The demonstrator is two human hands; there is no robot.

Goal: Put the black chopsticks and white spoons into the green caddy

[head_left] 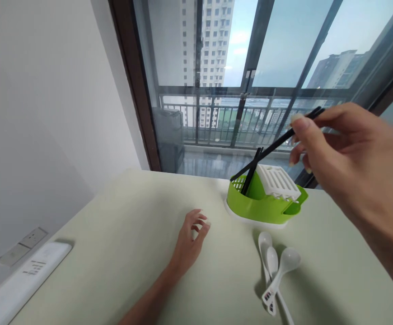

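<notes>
Our pale counter (132, 253) bears a green holder (260, 208) near its far edge. Raised, our right hand (355, 155) pinches thumb to fingers; our left hand (190, 239) curls loosely, thumb apart. Three white spoons (289, 260) lie before the holder. The black chopsticks (278, 142) we pinch slant down to its left end.

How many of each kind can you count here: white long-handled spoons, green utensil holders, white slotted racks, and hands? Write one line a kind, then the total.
White long-handled spoons: 3
Green utensil holder: 1
White slotted rack: 1
Left hand and right hand: 2
Total: 7
</notes>
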